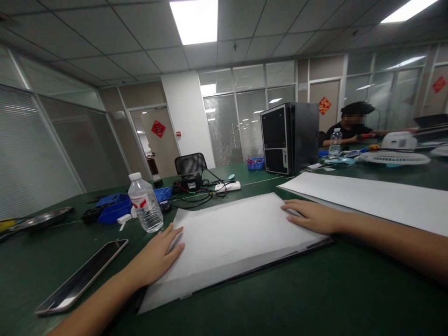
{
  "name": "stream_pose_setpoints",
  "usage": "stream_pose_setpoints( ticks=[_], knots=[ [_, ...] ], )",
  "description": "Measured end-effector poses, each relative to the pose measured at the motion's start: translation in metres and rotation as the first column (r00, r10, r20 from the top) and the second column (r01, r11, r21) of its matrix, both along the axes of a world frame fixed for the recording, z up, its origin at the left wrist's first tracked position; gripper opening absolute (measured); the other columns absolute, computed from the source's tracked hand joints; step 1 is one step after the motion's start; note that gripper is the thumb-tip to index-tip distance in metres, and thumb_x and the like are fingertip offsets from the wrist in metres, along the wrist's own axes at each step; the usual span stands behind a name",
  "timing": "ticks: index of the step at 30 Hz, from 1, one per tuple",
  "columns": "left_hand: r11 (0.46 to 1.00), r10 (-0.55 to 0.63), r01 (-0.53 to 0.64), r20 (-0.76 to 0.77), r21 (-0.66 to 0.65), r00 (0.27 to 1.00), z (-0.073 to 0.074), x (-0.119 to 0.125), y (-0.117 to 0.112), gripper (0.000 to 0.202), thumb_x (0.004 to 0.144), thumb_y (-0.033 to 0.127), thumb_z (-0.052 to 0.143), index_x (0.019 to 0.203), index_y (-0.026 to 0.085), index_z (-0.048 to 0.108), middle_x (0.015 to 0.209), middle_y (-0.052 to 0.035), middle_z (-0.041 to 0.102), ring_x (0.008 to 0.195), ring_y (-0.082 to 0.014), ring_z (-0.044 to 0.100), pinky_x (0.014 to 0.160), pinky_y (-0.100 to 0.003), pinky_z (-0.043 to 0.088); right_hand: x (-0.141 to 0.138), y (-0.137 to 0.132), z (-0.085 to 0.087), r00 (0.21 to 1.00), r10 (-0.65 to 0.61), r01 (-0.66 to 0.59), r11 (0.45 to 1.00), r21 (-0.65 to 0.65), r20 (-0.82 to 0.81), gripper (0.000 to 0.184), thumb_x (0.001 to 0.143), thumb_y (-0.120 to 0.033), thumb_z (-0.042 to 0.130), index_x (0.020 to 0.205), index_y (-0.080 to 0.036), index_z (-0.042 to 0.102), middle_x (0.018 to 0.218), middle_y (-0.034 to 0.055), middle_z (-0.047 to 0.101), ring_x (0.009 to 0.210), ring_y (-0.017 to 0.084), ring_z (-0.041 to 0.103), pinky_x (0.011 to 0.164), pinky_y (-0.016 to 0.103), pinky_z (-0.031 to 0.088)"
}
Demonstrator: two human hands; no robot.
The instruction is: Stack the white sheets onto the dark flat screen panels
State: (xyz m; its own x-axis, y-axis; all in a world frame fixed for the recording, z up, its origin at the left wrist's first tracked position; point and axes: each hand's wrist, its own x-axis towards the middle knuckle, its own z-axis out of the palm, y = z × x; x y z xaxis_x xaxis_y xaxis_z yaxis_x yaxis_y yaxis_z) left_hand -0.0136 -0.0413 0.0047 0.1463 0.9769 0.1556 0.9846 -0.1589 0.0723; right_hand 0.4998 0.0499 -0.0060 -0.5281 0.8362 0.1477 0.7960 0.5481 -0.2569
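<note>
A white sheet (231, 233) lies on a thin dark-edged panel on the green table; its near edge shows a greyish, see-through strip. My left hand (157, 254) rests at the sheet's left edge, fingers stretched out over it. At the right edge lies my right hand (311, 216), flat, with its fingertips on the sheet. Neither hand grips anything. A water bottle (145, 205) with a red and white label stands just beyond my left hand. A phone (84, 277) lies to the left of my left forearm.
Right of the panel is a large white board (371, 196). A black computer tower (290, 137) stands at the back. Blue bins (114, 208), cables and a white power strip (227, 186) sit beyond the bottle. Across the table a person (353, 123) sits near a white fan (394, 156).
</note>
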Motion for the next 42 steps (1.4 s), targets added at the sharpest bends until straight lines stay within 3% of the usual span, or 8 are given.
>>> stream_pose_setpoints(
  ticks=[7, 14, 23, 29, 36, 42],
  knots=[
    [0.996, 0.063, -0.066, -0.044, -0.055, 0.997, -0.004, -0.001, 0.002, 0.072, 0.099, 0.061, 0.034, 0.154, 0.015, 0.045, 0.162, -0.0171, 0.036, 0.151, -0.0376, 0.028, 0.123, -0.058, 0.023, -0.001, -0.001, 0.0, 1.0, 0.011, -0.011, 1.0, 0.014, -0.011, 0.076, 0.096, -0.071, 0.04, 0.146, -0.016, 0.055, 0.154, 0.0146, 0.044, 0.138, 0.039, 0.045, 0.118, 0.058, 0.034],
    [0.996, 0.056, -0.059, -0.04, -0.074, 0.998, -0.006, -0.001, 0.004, 0.075, 0.099, 0.061, 0.03, 0.155, 0.013, 0.043, 0.163, -0.0162, 0.036, 0.153, -0.0335, 0.027, 0.124, -0.055, 0.022, -0.001, 0.0, -0.002, 0.998, 0.046, -0.045, 0.999, 0.03, -0.048, 0.074, 0.096, -0.072, 0.043, 0.146, -0.019, 0.056, 0.155, 0.0137, 0.043, 0.141, 0.038, 0.042, 0.12, 0.057, 0.032],
    [0.994, 0.076, -0.081, -0.059, -0.077, 0.995, 0.002, 0.006, -0.002, 0.075, 0.098, 0.06, 0.03, 0.154, 0.012, 0.044, 0.162, -0.0175, 0.037, 0.152, -0.0356, 0.03, 0.123, -0.055, 0.025, -0.001, -0.014, 0.011, 0.944, 0.327, -0.326, 0.945, 0.03, -0.046, 0.057, 0.095, -0.059, 0.058, 0.147, -0.034, 0.054, 0.158, 0.0036, 0.041, 0.146, 0.033, 0.035, 0.121, 0.056, 0.029],
    [0.994, 0.063, -0.068, -0.061, -0.086, 0.996, 0.001, 0.005, -0.001, 0.077, 0.099, 0.061, 0.028, 0.155, 0.01, 0.042, 0.163, -0.0192, 0.036, 0.153, -0.0339, 0.029, 0.124, -0.054, 0.023, -0.012, -0.033, 0.022, 0.871, 0.491, -0.491, 0.871, -0.004, 0.0, 0.067, 0.089, -0.057, 0.069, 0.149, -0.035, 0.051, 0.158, 0.0051, 0.042, 0.147, 0.034, 0.034, 0.122, 0.058, 0.027],
    [0.991, 0.084, -0.09, -0.069, -0.094, 0.994, 0.007, 0.01, -0.006, 0.075, 0.099, 0.06, 0.029, 0.155, 0.012, 0.042, 0.162, -0.0184, 0.037, 0.151, -0.0344, 0.032, 0.123, -0.054, 0.027, -0.018, -0.044, 0.027, 0.882, 0.471, -0.47, 0.88, -0.059, -0.005, 0.075, 0.085, -0.061, 0.073, 0.151, -0.034, 0.049, 0.158, 0.0054, 0.04, 0.145, 0.034, 0.037, 0.12, 0.054, 0.033],
    [0.994, 0.082, -0.086, -0.063, -0.07, 0.995, 0.007, 0.01, -0.006, 0.073, 0.098, 0.059, 0.032, 0.153, 0.013, 0.046, 0.161, -0.0167, 0.041, 0.15, -0.0351, 0.035, 0.122, -0.054, 0.029, -0.018, -0.04, 0.026, 0.888, 0.46, -0.459, 0.886, -0.059, -0.005, 0.065, 0.089, -0.057, 0.068, 0.148, -0.035, 0.051, 0.156, 0.0035, 0.044, 0.143, 0.032, 0.04, 0.12, 0.054, 0.032]
  ],
)
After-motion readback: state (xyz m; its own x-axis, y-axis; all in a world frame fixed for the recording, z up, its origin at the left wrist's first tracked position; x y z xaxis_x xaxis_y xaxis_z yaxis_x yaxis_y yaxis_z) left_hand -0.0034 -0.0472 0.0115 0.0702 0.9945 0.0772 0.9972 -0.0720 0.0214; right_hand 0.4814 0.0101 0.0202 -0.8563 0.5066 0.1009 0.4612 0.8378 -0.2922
